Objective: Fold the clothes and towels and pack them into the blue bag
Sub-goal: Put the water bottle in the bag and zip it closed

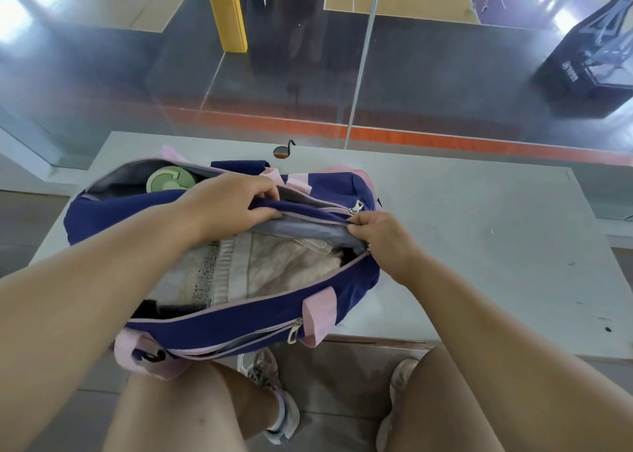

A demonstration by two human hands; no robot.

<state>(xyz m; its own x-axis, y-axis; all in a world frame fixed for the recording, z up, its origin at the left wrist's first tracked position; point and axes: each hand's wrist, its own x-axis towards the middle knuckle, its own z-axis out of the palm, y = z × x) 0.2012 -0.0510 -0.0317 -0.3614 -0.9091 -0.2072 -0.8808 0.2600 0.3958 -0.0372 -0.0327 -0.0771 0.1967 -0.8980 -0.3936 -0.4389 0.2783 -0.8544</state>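
The blue bag [239, 321] with pink straps lies on a white table [479, 253], its main opening unzipped and gaping. Inside it lie folded cream and beige towels and clothes [274, 270], with something dark at the near left end. My left hand [236, 205] pinches the far edge of the bag's opening near the middle. My right hand [383, 237] grips the same edge at the right end, by the zipper. A green round lid [168, 181] shows in an open side compartment at the far left.
The table's far edge meets a glass wall [342, 74] over a sports court. A small round cable hole [282, 152] sits at the back of the table. My knees and shoes [270, 383] are under the near edge. Bare tabletop lies right of the bag.
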